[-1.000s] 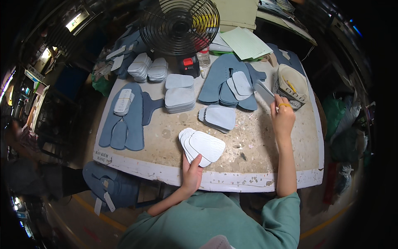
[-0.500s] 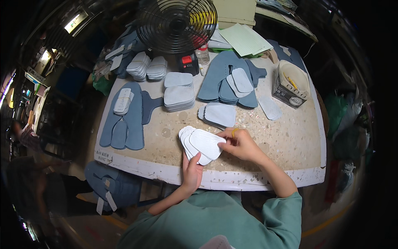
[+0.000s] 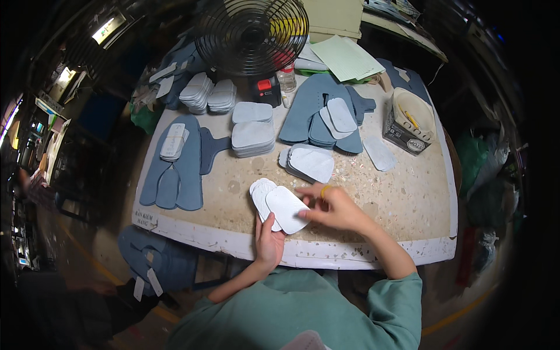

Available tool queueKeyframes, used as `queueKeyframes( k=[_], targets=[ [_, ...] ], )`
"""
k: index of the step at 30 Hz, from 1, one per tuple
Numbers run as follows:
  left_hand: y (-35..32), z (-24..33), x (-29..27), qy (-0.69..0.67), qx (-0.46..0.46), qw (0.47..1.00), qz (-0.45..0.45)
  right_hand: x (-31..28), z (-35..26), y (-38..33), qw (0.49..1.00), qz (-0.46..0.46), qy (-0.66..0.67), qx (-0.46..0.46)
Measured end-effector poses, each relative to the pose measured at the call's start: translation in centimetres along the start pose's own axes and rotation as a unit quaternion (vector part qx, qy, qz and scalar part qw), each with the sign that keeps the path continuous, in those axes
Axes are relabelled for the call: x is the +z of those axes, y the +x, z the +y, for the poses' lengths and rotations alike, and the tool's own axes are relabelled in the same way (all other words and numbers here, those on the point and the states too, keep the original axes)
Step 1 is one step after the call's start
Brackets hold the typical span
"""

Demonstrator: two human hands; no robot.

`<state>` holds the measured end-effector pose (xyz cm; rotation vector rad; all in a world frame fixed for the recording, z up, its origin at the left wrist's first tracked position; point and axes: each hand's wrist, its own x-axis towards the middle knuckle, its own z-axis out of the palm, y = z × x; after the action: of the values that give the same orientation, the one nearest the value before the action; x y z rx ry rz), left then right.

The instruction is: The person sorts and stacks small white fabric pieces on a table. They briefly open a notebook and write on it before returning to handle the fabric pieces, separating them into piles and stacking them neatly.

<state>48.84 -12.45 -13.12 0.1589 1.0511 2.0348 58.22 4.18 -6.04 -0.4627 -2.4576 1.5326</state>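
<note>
My left hand [image 3: 269,244] is closed around the lower end of a small fanned stack of white rounded pads [image 3: 263,197], its thumb pressed on top. One pad [image 3: 287,209] lies uppermost, slanting to the right. At that pad's right edge is my right hand [image 3: 333,209], thumb and index finger apart, a yellow band around one finger. The thumb seems to touch the edge; no pad shows between the fingers. Just beyond my hands lies a pile of similar pads [image 3: 314,163]. Farther left stands a taller pile of pads [image 3: 252,137].
Blue-grey cut pieces lie at left [image 3: 157,195] and at the back [image 3: 303,96], with pads on top. A single pad [image 3: 379,153] lies right of centre. A box [image 3: 405,137] with a yellow tool stands at the right. A black fan [image 3: 252,38] overhangs the back, near a bottle [image 3: 286,79].
My right thumb and fingers have come apart and shifted slightly left. The fanned pads at the right of the held stack now show as one top pad. The pile beyond looks slightly rearranged.
</note>
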Motion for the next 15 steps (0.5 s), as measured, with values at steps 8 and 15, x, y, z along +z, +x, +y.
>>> queueKeyframes(
  k=[8,15],
  targets=[
    [0.3,0.5,-0.4,-0.079,-0.015,0.994,-0.075,-0.2,1.4,1.0,0.880,0.378,-0.191,-0.216],
    [0.3,0.0,-0.2,-0.048,-0.006,0.999,0.005,0.9,1.6,0.7,0.945,0.230,-0.201,-0.115]
  ],
)
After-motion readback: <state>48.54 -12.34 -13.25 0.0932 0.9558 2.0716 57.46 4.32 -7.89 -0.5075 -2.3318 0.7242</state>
